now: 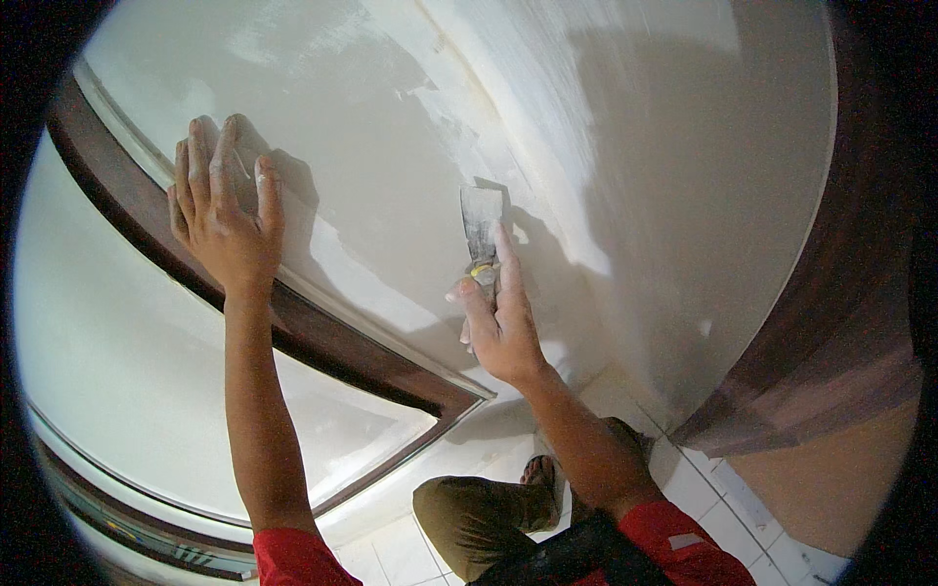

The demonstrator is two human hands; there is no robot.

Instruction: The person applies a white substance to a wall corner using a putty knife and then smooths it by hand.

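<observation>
My right hand (503, 327) grips a putty knife (482, 217) with a wide metal blade and a bit of yellow near the handle. The index finger stretches along the blade, whose flat end is up against or just off the wall (362, 186). Over on the left, my left hand (230, 220) has its fingers spread and lies against the wall beside the dark wooden trim. White dust or filler coats the fingertips of both hands. Between the hands the wall surface is greyish, with whiter smeared patches around it.
A dark brown frame (357, 366) runs diagonally below my left hand, with a white panel (147, 303) inside it. To the right, the wall meets another white surface (703, 195) edged by dark brown material (821, 361). White floor tiles (684, 479) and my bent leg (479, 513) lie below.
</observation>
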